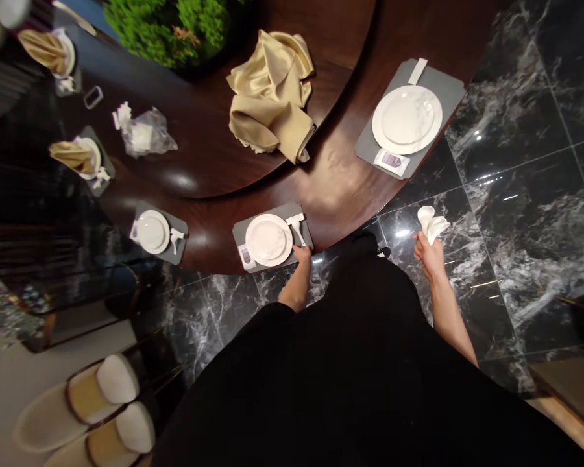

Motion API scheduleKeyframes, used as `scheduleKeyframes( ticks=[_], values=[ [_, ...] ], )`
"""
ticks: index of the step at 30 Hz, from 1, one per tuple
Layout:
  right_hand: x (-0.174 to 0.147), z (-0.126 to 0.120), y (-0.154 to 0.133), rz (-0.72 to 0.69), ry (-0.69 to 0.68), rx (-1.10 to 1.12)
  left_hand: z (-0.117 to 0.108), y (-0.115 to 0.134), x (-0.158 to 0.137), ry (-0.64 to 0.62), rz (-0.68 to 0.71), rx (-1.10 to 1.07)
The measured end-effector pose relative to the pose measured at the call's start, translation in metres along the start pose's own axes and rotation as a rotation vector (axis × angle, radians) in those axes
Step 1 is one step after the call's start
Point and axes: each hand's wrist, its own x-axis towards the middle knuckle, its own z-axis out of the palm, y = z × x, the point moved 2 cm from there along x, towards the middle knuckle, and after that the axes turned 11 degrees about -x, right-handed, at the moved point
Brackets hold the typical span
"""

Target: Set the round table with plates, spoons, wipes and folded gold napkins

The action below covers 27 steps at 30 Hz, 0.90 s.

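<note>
My left hand [302, 255] is at the right edge of a grey placemat [305, 213], its fingers closed at the handle end of a white spoon [297, 229]. The spoon's bowl lies by a small white spoon rest [294, 219], beside stacked white plates [268, 240]. A white packet with a dark print [246, 257] lies at the placemat's left side. Out over the floor to the right, my right hand [429, 255] is wrapped round the handles of several white spoons [437, 227], bowls up.
Another placemat with white plates [407, 117] lies to the right. Gold napkins [275, 97] are heaped on the turntable [199, 155], near a clear plastic bag [148, 133] and a green plant [170, 29]. More settings [153, 231] curve leftward; chairs [92, 392] stand lower left.
</note>
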Motion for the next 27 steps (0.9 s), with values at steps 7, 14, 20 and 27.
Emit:
scheduleKeyframes(
  ticks=[7, 14, 20, 27],
  values=[
    [0.075, -0.016, -0.049, 0.005, -0.055, -0.127, 0.013, 0.011, 0.001, 0.299, -0.134, 0.155],
    [0.121, 0.006, -0.098, 0.026, -0.136, -0.160, 0.012, 0.025, -0.006, 0.352, -0.209, 0.124],
    [0.149, 0.014, -0.128, 0.068, -0.273, -0.149, 0.018, 0.063, -0.026, 0.427, -0.314, -0.009],
    [0.201, -0.016, -0.169, 0.065, -0.496, -0.020, 0.158, 0.198, -0.079, 0.139, -0.155, -0.293]
  ],
)
